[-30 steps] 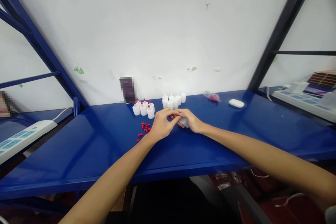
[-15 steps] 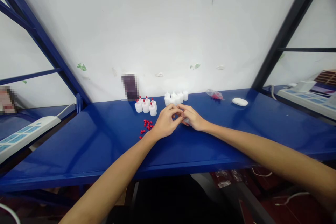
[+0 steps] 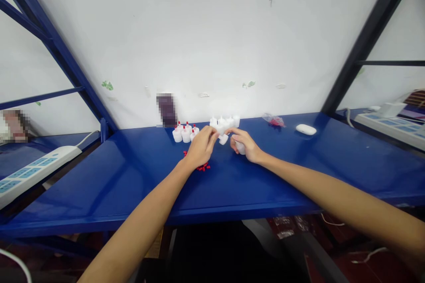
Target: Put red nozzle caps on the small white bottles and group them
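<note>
The white cap (image 3: pixel 223 139) could slip and roll, we think, since our left hand (image 3: pixel 201 145) seems to grip just its narrow end and it sits tilted. Pushing toward twelve o'clock could topple the untipped bottles (image 3: pixel 229 123) standing close beyond, and a low left wrist could scatter the loose red caps (image 3: pixel 203 167) at its six o'clock on the counter (image 3: pixel 139 177). The cap lies at four o'clock from our left fingers, pinched by them as far as we can tell. Our right hand (image 3: pixel 248 147) has its fingers curled around a white bottle (image 3: pixel 241 147), which sits inside the grasp, at four o'clock from the cap and apart from it; its mouth we cannot make out.
</note>
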`<action>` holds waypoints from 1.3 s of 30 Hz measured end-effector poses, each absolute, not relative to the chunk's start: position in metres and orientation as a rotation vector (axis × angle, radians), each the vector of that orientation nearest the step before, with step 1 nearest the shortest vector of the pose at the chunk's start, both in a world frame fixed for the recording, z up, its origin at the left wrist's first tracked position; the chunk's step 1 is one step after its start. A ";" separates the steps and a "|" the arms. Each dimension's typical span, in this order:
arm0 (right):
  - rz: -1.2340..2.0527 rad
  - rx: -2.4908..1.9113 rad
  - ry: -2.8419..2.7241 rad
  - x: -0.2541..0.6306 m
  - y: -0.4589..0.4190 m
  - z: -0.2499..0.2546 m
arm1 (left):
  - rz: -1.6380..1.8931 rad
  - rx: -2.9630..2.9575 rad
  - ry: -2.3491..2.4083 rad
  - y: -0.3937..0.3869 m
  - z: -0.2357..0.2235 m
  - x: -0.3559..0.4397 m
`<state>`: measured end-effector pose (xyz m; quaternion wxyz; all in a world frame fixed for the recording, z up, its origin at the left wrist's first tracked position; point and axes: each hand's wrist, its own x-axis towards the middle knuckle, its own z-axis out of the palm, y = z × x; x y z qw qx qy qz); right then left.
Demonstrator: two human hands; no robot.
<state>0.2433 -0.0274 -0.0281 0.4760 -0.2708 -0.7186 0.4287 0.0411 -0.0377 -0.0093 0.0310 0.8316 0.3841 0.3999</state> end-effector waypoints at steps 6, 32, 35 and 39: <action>0.855 -0.548 -1.460 0.254 -0.026 -0.023 | 0.625 2.784 1.646 -0.034 0.000 0.020; 0.716 -0.558 -1.678 0.250 -0.045 -0.025 | 0.285 2.847 1.448 -0.040 0.022 -0.009; 0.880 -0.607 -1.674 0.246 -0.041 -0.026 | 0.239 2.746 1.466 -0.040 0.028 -0.016; 1.212 -0.664 -1.629 0.237 -0.030 -0.026 | 0.253 2.649 1.450 -0.039 0.034 -0.031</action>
